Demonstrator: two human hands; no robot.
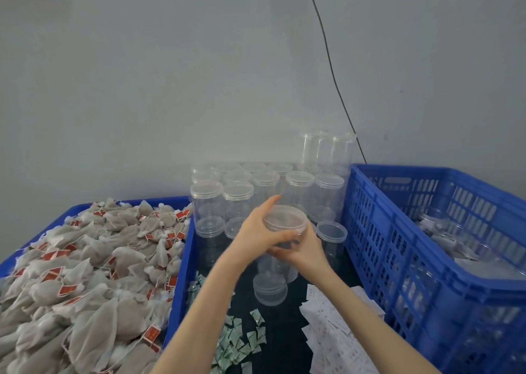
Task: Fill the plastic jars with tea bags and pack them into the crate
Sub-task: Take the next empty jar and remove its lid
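Both hands met on one clear plastic jar (280,248) held above the dark tabletop (284,342), between the tray and the crate. The left hand (260,233) curled over its lid (285,220), fingers gripping the rim, while the right hand (306,250) clasped the jar's body from below. Behind them stood a cluster of empty lidded jars (266,191) against the wall. To the left, a blue tray (180,274) was heaped with tea bags (85,274). To the right sat the blue crate (398,245), with what looked like jars lying inside. A loose lid (269,288), small green sachets (242,342) and white paper slips (333,331) lay on the tabletop.
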